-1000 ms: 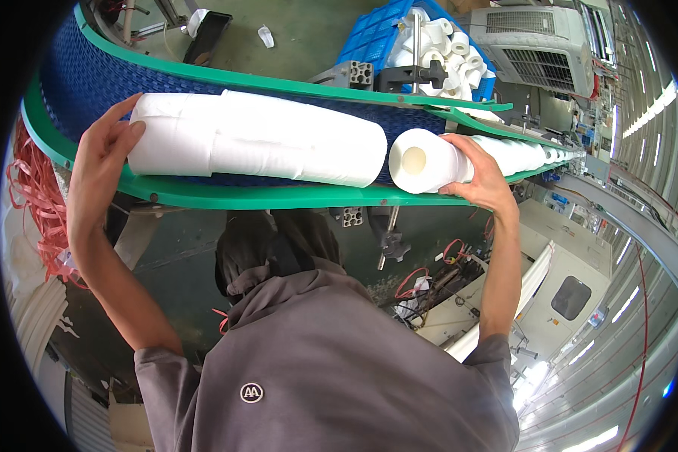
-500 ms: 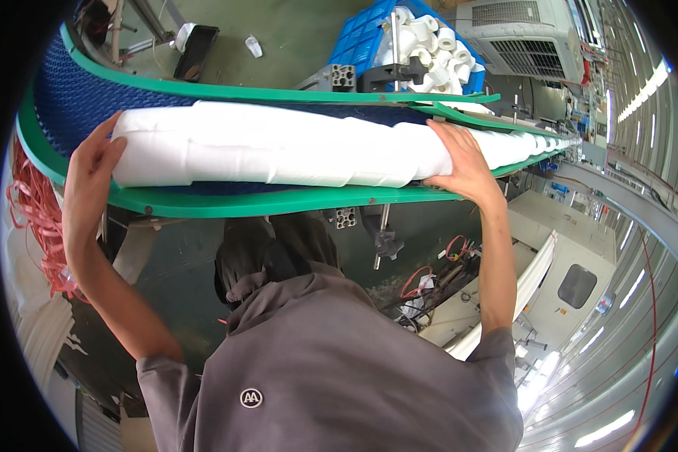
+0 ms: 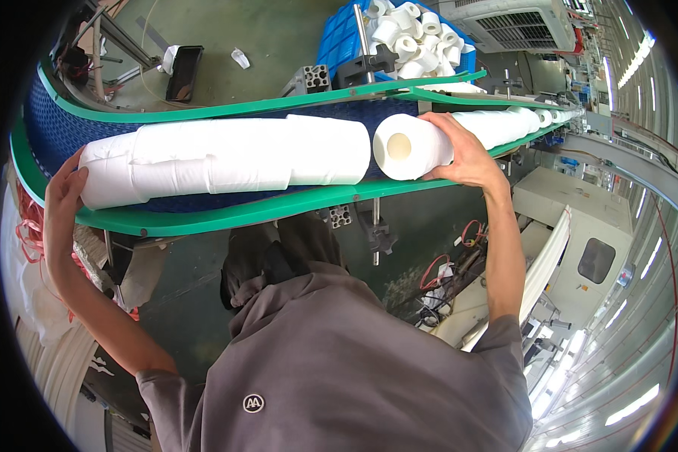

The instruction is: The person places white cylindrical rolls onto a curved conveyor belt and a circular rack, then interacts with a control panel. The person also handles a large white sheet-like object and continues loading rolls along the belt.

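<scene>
Lengthwise, white rolls [image 3: 226, 154] along belt [image 3: 47, 128], one core [image 3: 398, 147] facing left

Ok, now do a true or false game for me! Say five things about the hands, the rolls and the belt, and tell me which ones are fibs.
1. The left hand touches the left end of a row of white rolls. True.
2. The right hand is holding nothing. False: its fingers are around a white roll.
3. The belt is red. False: it is blue.
4. Green rails run along both sides of the belt. True.
5. The blue crate beyond the belt is full of bottles. False: it holds loose white rolls.
</scene>
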